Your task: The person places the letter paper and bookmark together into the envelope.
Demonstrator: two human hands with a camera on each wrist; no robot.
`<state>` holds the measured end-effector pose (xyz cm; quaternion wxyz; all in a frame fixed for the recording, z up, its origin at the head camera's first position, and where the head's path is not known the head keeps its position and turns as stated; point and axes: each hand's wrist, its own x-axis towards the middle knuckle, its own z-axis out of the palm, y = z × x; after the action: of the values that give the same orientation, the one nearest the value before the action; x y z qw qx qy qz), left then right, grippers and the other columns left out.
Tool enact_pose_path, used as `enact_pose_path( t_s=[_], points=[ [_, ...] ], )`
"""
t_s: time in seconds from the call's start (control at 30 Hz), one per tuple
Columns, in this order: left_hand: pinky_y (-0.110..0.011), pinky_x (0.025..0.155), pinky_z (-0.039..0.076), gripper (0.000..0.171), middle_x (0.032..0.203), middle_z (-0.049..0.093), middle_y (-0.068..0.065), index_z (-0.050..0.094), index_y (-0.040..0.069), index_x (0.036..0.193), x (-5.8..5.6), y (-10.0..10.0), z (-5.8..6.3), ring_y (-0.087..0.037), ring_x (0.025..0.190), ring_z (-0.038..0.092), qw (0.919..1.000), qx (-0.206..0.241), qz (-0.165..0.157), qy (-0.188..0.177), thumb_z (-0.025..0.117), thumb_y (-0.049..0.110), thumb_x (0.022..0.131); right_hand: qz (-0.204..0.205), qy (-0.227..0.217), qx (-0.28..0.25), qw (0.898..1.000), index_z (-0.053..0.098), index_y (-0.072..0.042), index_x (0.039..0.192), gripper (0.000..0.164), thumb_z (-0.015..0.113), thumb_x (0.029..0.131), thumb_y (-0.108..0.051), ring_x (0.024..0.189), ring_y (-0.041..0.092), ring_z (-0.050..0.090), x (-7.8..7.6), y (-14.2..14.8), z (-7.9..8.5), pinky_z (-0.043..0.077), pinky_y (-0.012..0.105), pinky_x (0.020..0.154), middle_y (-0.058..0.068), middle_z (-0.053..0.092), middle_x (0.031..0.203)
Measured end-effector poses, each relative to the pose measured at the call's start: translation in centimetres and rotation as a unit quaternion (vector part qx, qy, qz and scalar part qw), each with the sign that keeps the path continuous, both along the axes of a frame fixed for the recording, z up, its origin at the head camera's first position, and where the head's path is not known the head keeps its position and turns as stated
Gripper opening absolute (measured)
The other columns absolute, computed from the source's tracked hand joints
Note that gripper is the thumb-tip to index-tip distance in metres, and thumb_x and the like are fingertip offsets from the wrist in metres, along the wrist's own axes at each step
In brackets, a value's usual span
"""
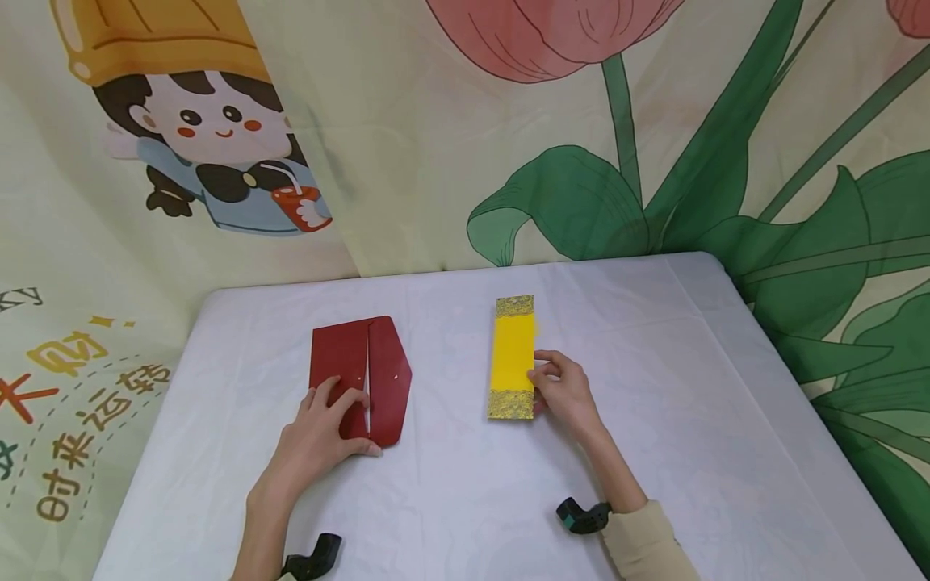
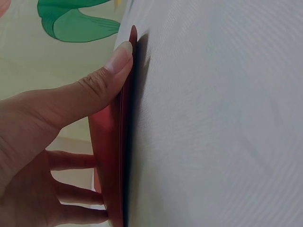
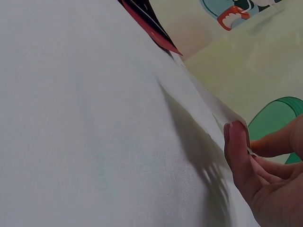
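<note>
On the left of the table lies a red envelope (image 1: 337, 351) with its pointed flap (image 1: 391, 379) folded out to the right. My left hand (image 1: 312, 436) rests on it, fingers spread over the body and thumb at the near end by the flap. In the left wrist view the thumb touches the near edge of the envelope (image 2: 106, 146). To the right, my right hand (image 1: 570, 395) pinches the right edge of a yellow paper strip (image 1: 512, 347) with patterned bands at both ends. Thumb and finger grip its raised edge in the right wrist view; its printed face is hidden there.
A white cloth covers the table (image 1: 450, 500). Behind it hangs a printed backdrop (image 1: 392, 145) with a cartoon figure, a pink flower and green leaves. A black wrist device (image 1: 583, 516) sits at the right wrist, another (image 1: 314, 557) at the left.
</note>
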<state>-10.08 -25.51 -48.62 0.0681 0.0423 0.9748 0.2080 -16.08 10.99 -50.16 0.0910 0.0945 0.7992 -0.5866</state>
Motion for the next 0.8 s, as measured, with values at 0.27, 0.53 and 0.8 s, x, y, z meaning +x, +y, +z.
enact_pose_path(
  t_s=[0.27,0.53,0.8],
  points=[
    [-0.072,0.081,0.051,0.068,0.154,0.033,-0.028,0.060,0.022,0.125,0.1,0.1,0.2,-0.058,0.137,0.032,1.0000,-0.004,0.000,-0.003,0.092,0.049,0.071,0.017,-0.002,-0.006,1.000,0.059,-0.006,0.138,0.040,0.067,0.099,-0.013,0.064,0.021,0.063,-0.1,-1.3,0.5,0.059,0.031,0.059,0.014,0.070,0.104],
    [-0.073,0.081,0.050,0.067,0.154,0.033,-0.029,0.060,0.022,0.125,0.2,0.2,0.2,-0.057,0.137,0.032,1.0000,-0.008,0.001,-0.005,0.092,0.046,0.072,0.033,-0.005,-0.018,0.999,0.060,-0.006,0.136,0.039,0.067,0.099,-0.012,0.060,0.021,0.062,0.2,-2.3,0.4,0.058,0.033,0.057,0.013,0.071,0.101],
    [-0.072,0.083,0.051,0.067,0.154,0.033,-0.029,0.061,0.022,0.126,0.0,0.3,0.0,-0.056,0.137,0.031,0.9999,-0.011,0.001,-0.001,0.092,0.045,0.072,0.052,-0.009,-0.023,0.998,0.060,-0.005,0.135,0.037,0.066,0.099,-0.011,0.062,0.020,0.064,0.3,-3.4,0.2,0.059,0.032,0.056,0.013,0.072,0.101]
  ],
)
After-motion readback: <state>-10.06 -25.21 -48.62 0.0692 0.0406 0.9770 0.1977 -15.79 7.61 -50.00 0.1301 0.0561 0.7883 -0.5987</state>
